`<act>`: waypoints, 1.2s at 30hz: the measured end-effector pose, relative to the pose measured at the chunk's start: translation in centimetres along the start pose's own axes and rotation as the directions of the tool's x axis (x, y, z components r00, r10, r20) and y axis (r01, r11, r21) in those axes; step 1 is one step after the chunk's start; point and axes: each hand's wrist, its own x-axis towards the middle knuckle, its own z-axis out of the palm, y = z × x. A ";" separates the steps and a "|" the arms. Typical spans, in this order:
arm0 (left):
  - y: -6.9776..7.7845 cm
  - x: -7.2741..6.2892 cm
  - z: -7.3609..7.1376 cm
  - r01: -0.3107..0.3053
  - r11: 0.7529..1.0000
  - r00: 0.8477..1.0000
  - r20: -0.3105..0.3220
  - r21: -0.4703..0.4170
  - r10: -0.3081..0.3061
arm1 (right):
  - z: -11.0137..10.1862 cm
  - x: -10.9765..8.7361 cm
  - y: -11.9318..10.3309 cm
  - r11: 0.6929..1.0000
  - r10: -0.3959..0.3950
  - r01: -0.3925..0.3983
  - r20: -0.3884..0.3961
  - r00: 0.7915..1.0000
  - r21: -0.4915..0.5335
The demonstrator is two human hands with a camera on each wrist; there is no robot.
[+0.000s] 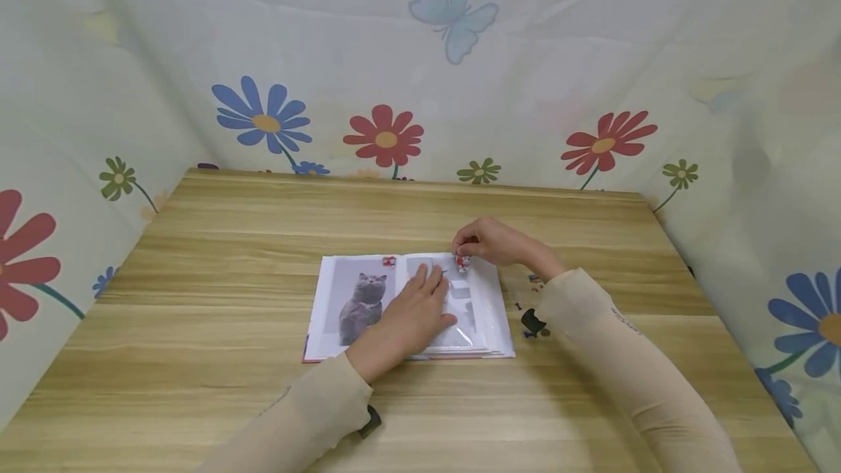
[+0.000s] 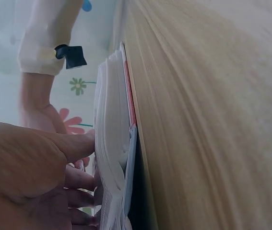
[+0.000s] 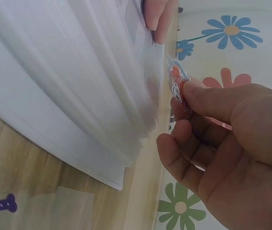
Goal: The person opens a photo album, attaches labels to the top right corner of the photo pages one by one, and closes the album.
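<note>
An open photo album [image 1: 317, 338] lies on the table, with a grey cat picture [image 1: 363, 305] on its left page. My left hand [image 1: 417, 312] rests flat on the right page, fingers spread; the left wrist view shows its thumb against the edges of the page stack [image 2: 111, 105]. At the top of that page, my right hand [image 1: 496, 241] pinches a small red-and-white sticker [image 3: 176, 84] between thumb and fingers. The sticker looks shiny and slightly curved. Another little red-and-white sticker [image 1: 390, 261] sits at the left page's top right corner.
Beside the album's right edge lie several tiny pieces, among them a purple bone-shaped piece [image 3: 1, 204] and a clear sheet [image 3: 73, 211]. Black straps hang from both sleeves. A flower-printed curtain [image 1: 315, 35] stands around the wooden table [image 1: 230, 298].
</note>
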 end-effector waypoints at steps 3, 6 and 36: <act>0.0 -0.1 0.0 0.001 1.000 1.000 -0.002 0.000 -0.001 | 0.2 0.2 0.2 1.000 -0.014 0.014 0.001 1.000 -0.001; 0.0 -0.1 0.0 -0.003 1.000 1.000 -0.009 0.002 0.003 | 0.4 0.4 0.5 1.000 -0.028 0.028 -0.003 1.000 -0.010; -0.1 0.0 0.1 -0.006 1.000 1.000 -0.005 0.013 0.006 | 2.4 0.7 1.1 0.999 0.024 -0.028 -0.138 0.990 -0.029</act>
